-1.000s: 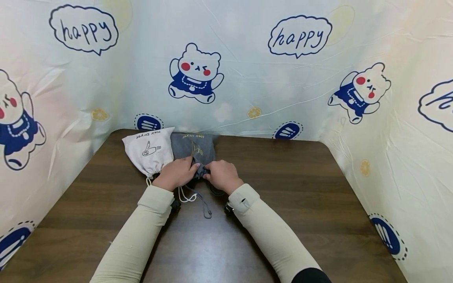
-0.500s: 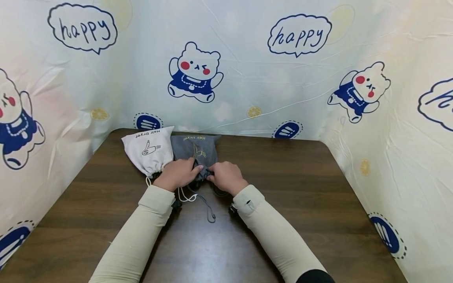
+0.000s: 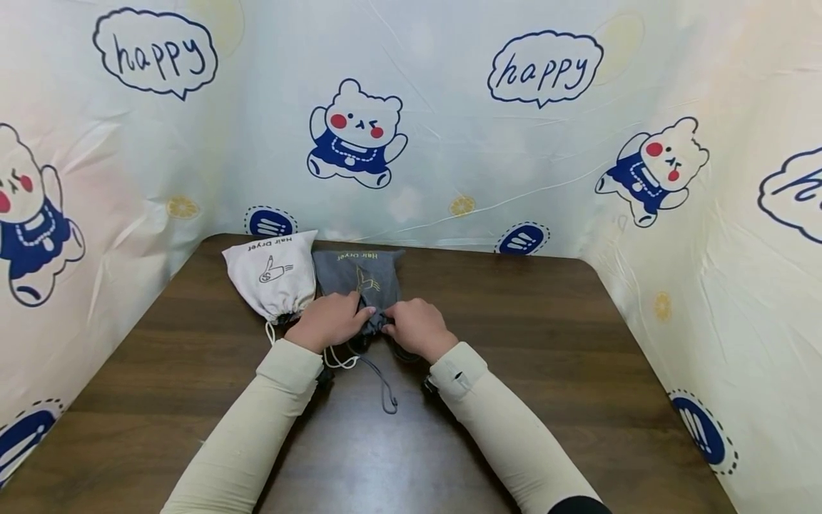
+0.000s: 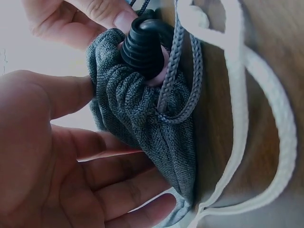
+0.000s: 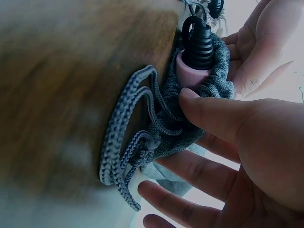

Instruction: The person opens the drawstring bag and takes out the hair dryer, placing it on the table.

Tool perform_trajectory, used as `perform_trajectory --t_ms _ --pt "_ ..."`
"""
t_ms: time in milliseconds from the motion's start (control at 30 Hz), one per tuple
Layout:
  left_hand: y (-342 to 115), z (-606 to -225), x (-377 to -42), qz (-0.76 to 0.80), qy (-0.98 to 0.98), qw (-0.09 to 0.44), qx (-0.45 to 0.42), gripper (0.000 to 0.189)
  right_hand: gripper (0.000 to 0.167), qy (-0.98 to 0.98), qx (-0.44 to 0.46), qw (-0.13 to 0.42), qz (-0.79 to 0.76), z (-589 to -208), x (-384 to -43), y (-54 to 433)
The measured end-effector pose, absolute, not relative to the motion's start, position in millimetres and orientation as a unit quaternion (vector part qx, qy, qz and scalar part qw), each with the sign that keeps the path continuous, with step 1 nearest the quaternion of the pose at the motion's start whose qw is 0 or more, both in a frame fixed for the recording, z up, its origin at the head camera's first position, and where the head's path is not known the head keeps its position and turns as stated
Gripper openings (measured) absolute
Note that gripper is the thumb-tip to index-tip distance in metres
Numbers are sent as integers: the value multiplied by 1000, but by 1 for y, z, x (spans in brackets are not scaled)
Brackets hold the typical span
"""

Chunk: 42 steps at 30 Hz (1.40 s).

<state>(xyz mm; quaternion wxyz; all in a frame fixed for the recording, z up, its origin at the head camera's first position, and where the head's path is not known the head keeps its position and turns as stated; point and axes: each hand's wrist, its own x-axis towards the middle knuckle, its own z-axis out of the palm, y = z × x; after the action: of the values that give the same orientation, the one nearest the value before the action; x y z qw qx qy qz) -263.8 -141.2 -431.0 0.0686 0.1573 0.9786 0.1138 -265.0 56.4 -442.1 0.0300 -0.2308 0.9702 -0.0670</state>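
Note:
A grey drawstring bag printed "Hair Dryer" lies at the back of the table, its gathered mouth towards me. My left hand pinches the left side of that mouth, with its fingers under the cloth. On the other side, my right hand holds the rim between thumb and fingers. Inside the mouth shows the pink handle end of a hair dryer, with a ribbed black cord sleeve. The rest of the dryer is hidden. Grey drawstrings hang loose from both sides of the bag.
A white drawstring bag, also printed "Hair Dryer", lies just left of the grey one. Its white cord loops onto the wooden table near my left wrist. A printed cloth stands around the table's back and sides.
The grey bag has shifted slightly right and towards me, with both hands keeping hold of its mouth. Its loose drawstring has slid along. The white bag stays in place.

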Motion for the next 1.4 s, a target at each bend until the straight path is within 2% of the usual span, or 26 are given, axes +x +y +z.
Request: perform_trajectory --t_ms 700,1400 --pt "-120 -429 -249 98 980 67 160 61 23 958 -270 7 -94 -441 -247 77" --pt "-97 -430 -240 87 976 69 189 62 27 949 -300 -32 -88 -445 -230 108"
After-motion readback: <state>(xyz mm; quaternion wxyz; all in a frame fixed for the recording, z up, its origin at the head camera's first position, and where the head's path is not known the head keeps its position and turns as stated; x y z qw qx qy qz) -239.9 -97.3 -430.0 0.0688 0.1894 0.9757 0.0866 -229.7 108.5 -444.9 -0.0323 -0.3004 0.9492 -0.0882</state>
